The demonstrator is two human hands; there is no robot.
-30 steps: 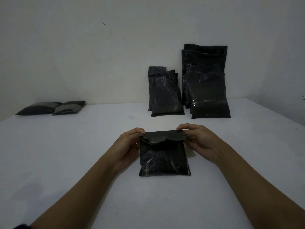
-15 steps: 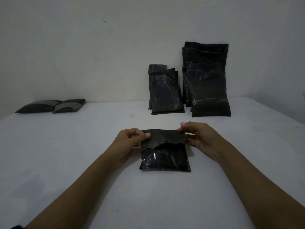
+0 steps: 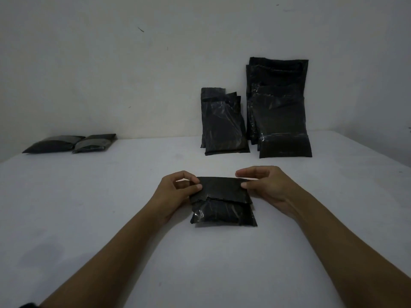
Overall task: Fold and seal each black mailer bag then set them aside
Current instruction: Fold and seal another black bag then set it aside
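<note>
On the white table (image 3: pixel 89 218), both hands (image 3: pixel 175 192) (image 3: pixel 269 187) pinch the mailer bag's (image 3: pixel 222 212) flap between them.

white table (image 3: pixel 89 218), pale scuffed wall (image 3: pixel 111 74)

My white table (image 3: pixel 89 218) fills the lower frame. A black bag (image 3: pixel 223 211) lies at centre, two flat bags (image 3: pixel 69 143) at far left, and upright bags (image 3: pixel 255 121) stand upper right against the wall.
</note>
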